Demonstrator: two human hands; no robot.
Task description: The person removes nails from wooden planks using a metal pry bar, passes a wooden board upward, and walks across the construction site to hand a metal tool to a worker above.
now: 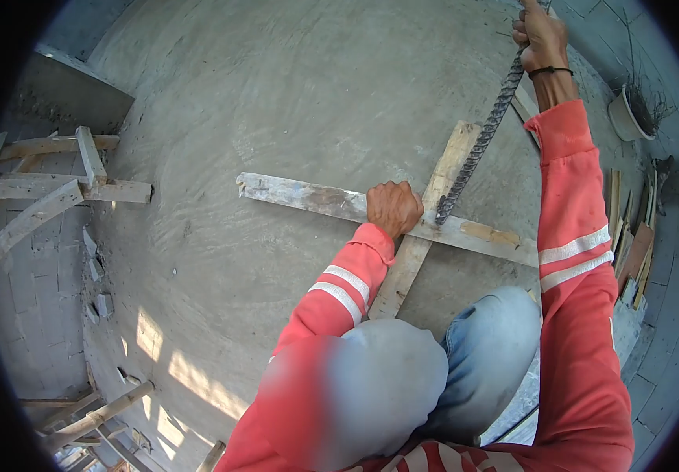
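Note:
Two wooden boards cross on the concrete floor in front of me. My left hand is closed round the upper board, just left of the crossing. The lower board runs beneath it, from near my knees away from me. My right hand is raised at the top right, its fingers wrapped round the upper part of a dark ribbed steel bar. The bar slants down to the left, and its lower end meets the upper board at the crossing.
Nailed timber pieces stand at the left by a block wall, with more poles at the lower left. A white bucket with wire stands at the right, above wood strips. My bent knees are close to the boards.

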